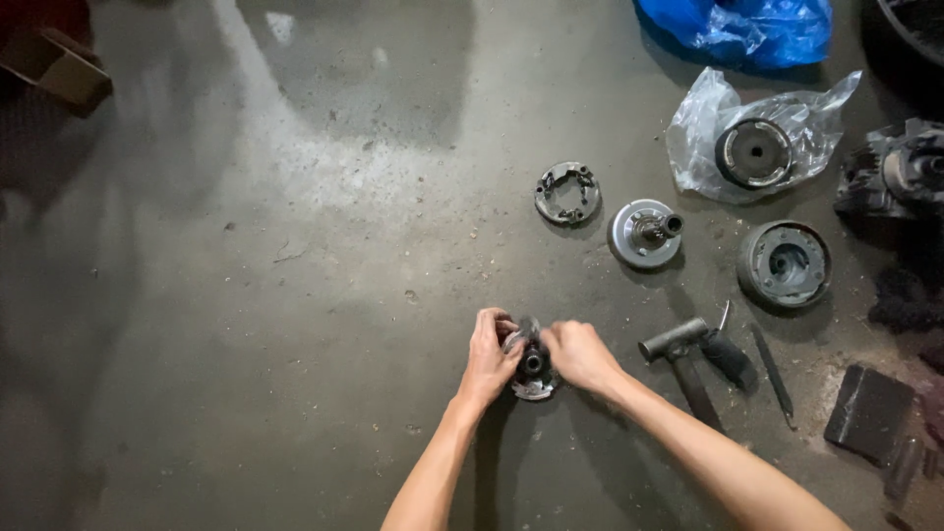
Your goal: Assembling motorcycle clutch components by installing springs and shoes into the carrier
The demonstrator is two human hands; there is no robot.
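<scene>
On the concrete floor [295,295], both hands grip one round metal clutch part [532,372]; left hand [489,356] fingers curl round its left side; right hand [580,354] fingers pinch its top; a hammer [683,359] lies at three o'clock.

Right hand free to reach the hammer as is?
Probably yes: the hammer lies on bare floor just beside the right hand, nothing between. But that hand's grip is on the round metal part.

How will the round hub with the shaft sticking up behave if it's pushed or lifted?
The hub looks like solid metal, so probably stiff and heavy for its size. It sits on a broad flat base on the floor, so it should slide, not tip. Laid sideways, it might roll.
</scene>
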